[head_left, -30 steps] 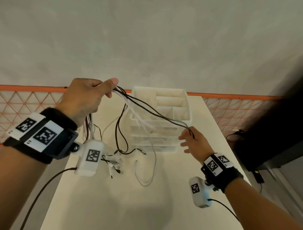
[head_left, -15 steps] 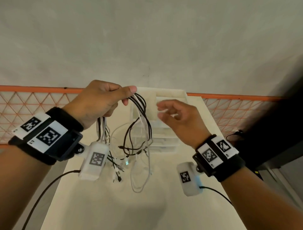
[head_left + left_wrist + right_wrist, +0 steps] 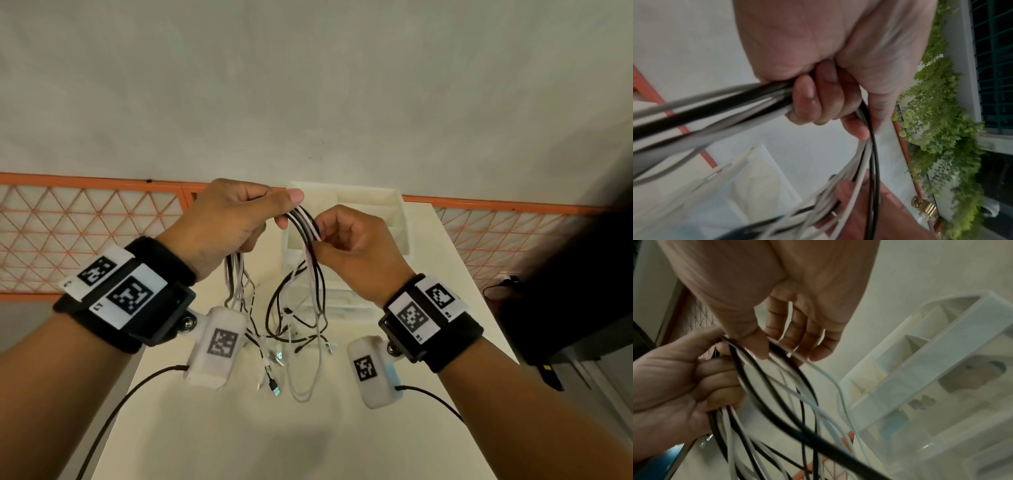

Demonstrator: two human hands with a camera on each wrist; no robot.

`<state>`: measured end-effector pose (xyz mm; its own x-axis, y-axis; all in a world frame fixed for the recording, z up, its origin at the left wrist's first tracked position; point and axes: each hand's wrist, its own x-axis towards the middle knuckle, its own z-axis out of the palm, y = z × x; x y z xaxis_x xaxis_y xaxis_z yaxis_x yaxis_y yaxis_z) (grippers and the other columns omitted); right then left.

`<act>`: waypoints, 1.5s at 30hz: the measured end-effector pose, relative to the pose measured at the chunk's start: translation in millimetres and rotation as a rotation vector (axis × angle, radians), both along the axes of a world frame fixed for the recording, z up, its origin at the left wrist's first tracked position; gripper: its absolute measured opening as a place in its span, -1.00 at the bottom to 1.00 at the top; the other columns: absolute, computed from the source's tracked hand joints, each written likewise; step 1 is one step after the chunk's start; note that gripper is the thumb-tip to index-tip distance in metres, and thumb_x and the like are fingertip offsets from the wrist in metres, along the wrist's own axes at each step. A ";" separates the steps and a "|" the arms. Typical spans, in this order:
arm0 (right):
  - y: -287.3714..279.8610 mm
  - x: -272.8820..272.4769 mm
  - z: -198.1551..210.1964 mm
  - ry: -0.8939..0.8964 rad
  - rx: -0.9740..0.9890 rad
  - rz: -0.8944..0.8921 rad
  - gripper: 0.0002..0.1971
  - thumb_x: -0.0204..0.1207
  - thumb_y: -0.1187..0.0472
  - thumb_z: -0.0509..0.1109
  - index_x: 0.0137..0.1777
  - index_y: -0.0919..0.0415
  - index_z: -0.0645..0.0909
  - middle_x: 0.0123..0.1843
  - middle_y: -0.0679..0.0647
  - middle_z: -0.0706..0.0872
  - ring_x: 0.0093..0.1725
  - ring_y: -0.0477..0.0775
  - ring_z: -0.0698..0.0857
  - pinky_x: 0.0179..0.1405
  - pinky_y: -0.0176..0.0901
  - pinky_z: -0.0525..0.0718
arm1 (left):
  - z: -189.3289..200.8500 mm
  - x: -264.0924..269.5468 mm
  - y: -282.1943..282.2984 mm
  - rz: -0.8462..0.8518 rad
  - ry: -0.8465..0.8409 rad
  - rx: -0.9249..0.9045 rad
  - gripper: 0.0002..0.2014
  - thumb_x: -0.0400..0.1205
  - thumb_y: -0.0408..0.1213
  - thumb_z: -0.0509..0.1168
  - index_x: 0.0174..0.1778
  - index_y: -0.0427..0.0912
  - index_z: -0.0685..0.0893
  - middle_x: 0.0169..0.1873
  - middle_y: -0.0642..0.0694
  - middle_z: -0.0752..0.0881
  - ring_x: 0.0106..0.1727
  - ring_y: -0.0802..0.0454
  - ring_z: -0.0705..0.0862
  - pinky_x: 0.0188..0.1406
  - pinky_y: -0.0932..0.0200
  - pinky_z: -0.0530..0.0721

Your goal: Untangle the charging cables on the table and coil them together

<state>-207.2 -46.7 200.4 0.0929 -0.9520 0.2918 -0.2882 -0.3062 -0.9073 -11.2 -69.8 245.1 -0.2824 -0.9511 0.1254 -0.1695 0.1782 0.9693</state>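
Observation:
A bunch of black and white charging cables hangs in loops above the white table, its plugs dangling near the tabletop. My left hand grips the top of the bunch in a fist, thumb pressed over the strands. My right hand sits just to its right and pinches the same arch of cables between thumb and fingers. Both hands are held up in front of the organizer.
A white plastic drawer organizer with open top compartments stands at the table's far end, right behind the hands. An orange mesh railing runs behind the table. Dark equipment sits off the right edge.
My right hand has risen from beside the organizer to the left hand and taken hold of the cables' arch. The stretched strands have gathered into hanging loops.

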 end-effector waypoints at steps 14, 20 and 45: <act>19.3 -40.8 -13.5 -0.139 0.121 0.112 -0.43 0.39 0.04 0.59 -0.43 0.50 0.38 -0.44 0.30 0.28 -0.39 0.27 0.27 -0.29 -0.05 0.32 | -28.8 -5.2 -11.2 0.236 -0.343 -0.304 -0.73 0.57 0.11 0.39 -0.24 0.00 0.82 -0.51 0.22 0.73 -0.47 0.32 0.62 -0.37 0.40 0.46; 18.5 -63.0 -39.0 0.606 0.310 0.116 -0.58 0.63 -0.16 0.38 -0.26 0.13 0.80 -0.26 -0.02 0.85 -0.25 -0.11 0.75 -0.11 -0.27 0.65 | -23.8 0.1 -19.9 0.339 -0.288 -0.342 -0.81 0.59 0.02 0.42 -0.23 0.03 0.82 -0.41 0.27 0.75 -0.40 0.43 0.63 -0.37 0.55 0.44; 28.3 -65.7 -23.9 0.414 0.152 -0.173 -0.40 0.38 0.11 0.64 0.40 -0.14 0.51 0.20 -0.09 0.63 -0.31 -0.14 0.50 -0.25 -0.39 0.57 | -8.5 -7.5 -4.1 0.122 -0.075 -0.046 -0.73 0.52 0.08 0.45 -0.30 -0.06 0.81 -0.71 0.13 0.25 -0.63 0.06 0.15 -0.55 0.23 0.17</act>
<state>-272.9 -18.4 176.4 0.0088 -0.9927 0.1200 -0.6702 -0.0949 -0.7361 -18.7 -73.9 236.6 -0.1757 -0.9725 0.1527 -0.2641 0.1960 0.9444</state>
